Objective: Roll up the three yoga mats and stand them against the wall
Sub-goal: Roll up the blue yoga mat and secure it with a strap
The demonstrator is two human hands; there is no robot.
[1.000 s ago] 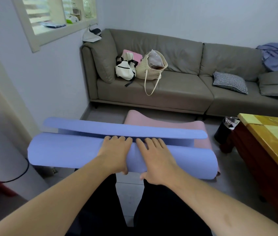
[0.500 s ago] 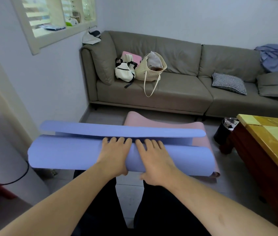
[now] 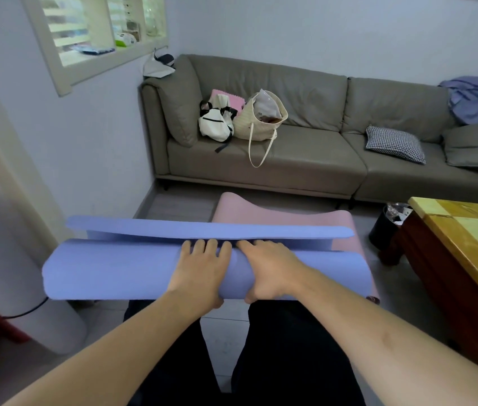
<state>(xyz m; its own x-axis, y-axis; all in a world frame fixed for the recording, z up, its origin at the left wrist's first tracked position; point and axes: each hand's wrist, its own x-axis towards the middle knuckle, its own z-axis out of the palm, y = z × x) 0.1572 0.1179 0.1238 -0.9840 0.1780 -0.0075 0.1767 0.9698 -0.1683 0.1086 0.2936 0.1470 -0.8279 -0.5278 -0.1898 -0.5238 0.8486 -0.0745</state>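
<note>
The left hand (image 3: 201, 269) and right hand (image 3: 267, 268) lie side by side on the blue roll (image 3: 114, 269), fingers over its top, thumbs beneath, gripping it above the knees. A loose blue flap (image 3: 202, 228) lies beyond; behind, a pink mat (image 3: 275, 213) on the floor.

Open floor (image 3: 179, 205) ahead left, between wall (image 3: 91, 136) and pink mat (image 3: 261, 210). Blocked on the right by wooden table (image 3: 463, 244) and black bin (image 3: 384, 227); on the left by a white cylinder (image 3: 3, 276), perhaps an appliance. Beyond, sofa (image 3: 305, 159).
</note>
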